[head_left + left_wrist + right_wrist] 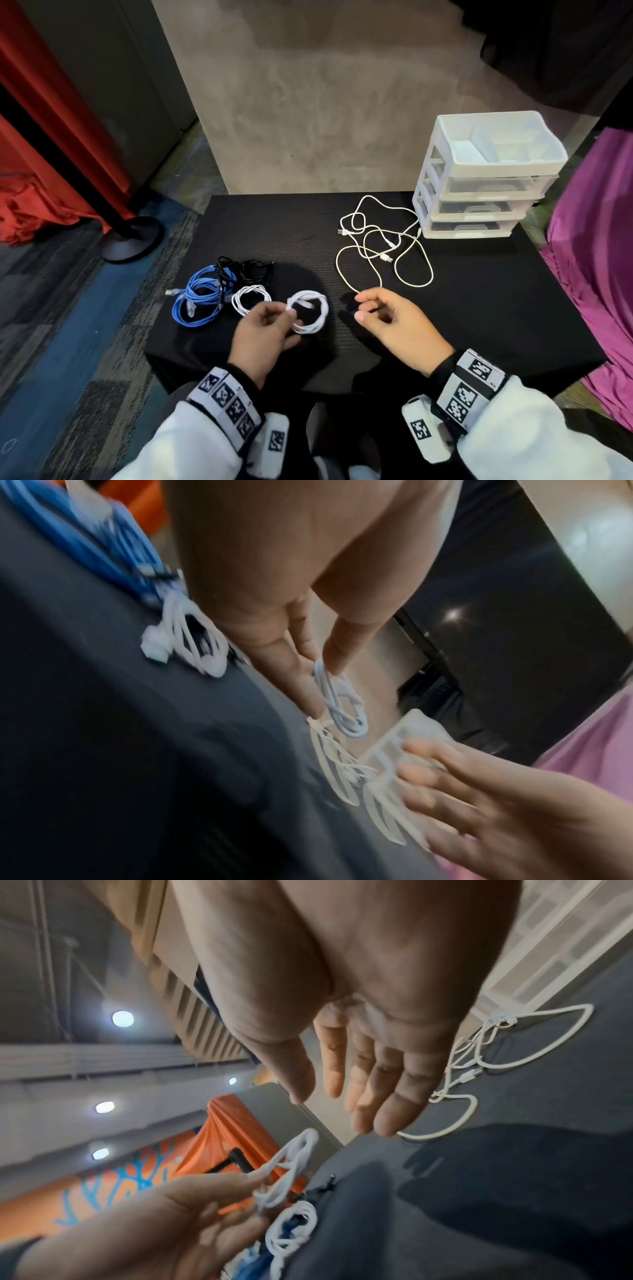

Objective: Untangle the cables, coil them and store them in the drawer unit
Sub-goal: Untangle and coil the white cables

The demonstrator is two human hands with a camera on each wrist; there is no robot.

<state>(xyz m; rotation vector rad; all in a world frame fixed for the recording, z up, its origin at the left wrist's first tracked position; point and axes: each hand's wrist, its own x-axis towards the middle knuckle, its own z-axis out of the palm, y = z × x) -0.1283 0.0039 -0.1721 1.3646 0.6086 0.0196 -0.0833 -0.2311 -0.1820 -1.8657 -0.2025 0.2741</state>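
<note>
My left hand (291, 317) pinches a coiled white cable (310, 315) between thumb and fingers, just above the black table; the left wrist view shows that coil (342, 704) hanging from my fingertips. My right hand (359, 306) hovers to the right of it with relaxed fingers and holds nothing; its palm (394, 1015) faces the table. Loose tangled white cables (383, 240) lie beyond my right hand, in front of the white three-drawer unit (479, 178), whose drawers are closed. The coil (291, 1167) also shows in the right wrist view.
Left of my left hand lie a blue coil (197, 301), a black coil (243, 269) and a small white coil (250, 298). The black cloth table (479, 308) ends near my wrists. A stand base (132, 236) and red curtain are left, purple cloth (596, 240) right.
</note>
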